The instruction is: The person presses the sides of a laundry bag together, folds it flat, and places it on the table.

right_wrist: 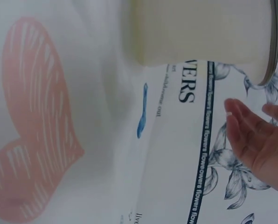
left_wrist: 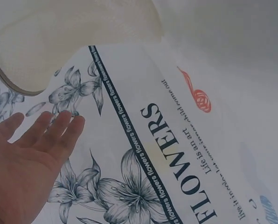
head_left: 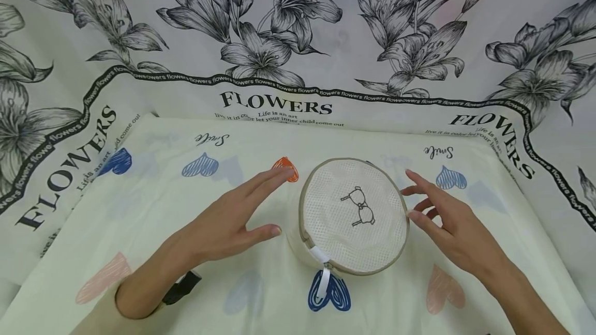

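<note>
A round, white mesh laundry bag (head_left: pixel 328 211) with a brown-edged zipped lid stands on the bedding. A line drawing (head_left: pixel 360 208) like a pair of glasses is stitched on its lid, and a white zip pull (head_left: pixel 323 283) hangs at the front. My left hand (head_left: pixel 228 221) hovers left of the bag with fingers straight and thumb spread, holding nothing. At the lid's right edge is my right hand (head_left: pixel 449 226), its fingers loosely bent; whether a fingertip touches the rim I cannot tell. In the right wrist view the bag's pale side (right_wrist: pixel 204 32) shows beyond that hand.
A pale cloth (head_left: pixel 163 231) printed with hearts and "Smile" covers the surface. Behind it hangs a white curtain (head_left: pixel 344 50) with black lily drawings and "FLOWERS" lettering. A dark band (head_left: pixel 181 287) sits on my left wrist.
</note>
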`<control>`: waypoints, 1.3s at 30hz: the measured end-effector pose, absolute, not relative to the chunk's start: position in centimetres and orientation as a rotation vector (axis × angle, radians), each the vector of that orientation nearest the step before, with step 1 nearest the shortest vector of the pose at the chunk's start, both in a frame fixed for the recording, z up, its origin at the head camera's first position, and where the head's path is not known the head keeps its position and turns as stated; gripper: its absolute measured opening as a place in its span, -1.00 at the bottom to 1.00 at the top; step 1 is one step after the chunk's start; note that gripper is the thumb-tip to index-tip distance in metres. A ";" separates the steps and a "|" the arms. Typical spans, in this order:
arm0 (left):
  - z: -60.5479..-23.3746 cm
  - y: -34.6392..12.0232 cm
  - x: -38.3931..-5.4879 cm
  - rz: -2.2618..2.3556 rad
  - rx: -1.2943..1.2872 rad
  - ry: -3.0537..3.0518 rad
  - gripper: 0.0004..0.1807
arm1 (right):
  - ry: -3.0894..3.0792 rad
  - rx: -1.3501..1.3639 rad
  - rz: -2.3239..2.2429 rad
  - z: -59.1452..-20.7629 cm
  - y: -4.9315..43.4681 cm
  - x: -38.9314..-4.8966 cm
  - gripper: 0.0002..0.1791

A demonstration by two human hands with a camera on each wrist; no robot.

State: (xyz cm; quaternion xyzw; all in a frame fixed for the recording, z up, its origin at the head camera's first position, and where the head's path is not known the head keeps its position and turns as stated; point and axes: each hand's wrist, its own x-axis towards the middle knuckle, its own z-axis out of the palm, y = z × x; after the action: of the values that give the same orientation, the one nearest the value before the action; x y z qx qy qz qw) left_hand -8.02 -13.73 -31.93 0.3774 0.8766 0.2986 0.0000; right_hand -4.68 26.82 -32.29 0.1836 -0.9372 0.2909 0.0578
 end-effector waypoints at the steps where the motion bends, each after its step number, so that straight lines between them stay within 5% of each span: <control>1: -31.9 -13.6 -8.0 0.955 1.186 2.748 -0.09 | -2.844 0.556 0.937 -32.3 26.7 -4.7 -0.20; 22: -32.0 -11.3 -8.5 1.167 1.301 2.684 -0.24 | -2.715 0.576 1.684 -31.5 25.3 -4.8 -0.31; 39: -31.7 -10.5 -9.2 1.491 0.897 2.538 -0.27 | -2.693 0.351 1.837 -30.9 24.3 -6.7 -0.42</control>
State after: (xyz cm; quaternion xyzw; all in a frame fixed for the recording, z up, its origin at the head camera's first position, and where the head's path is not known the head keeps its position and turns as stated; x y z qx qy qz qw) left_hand -9.20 -10.49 -31.70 0.2914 0.8243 0.4843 0.0322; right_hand -6.67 24.34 -30.86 0.1069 -0.8193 0.5591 -0.0686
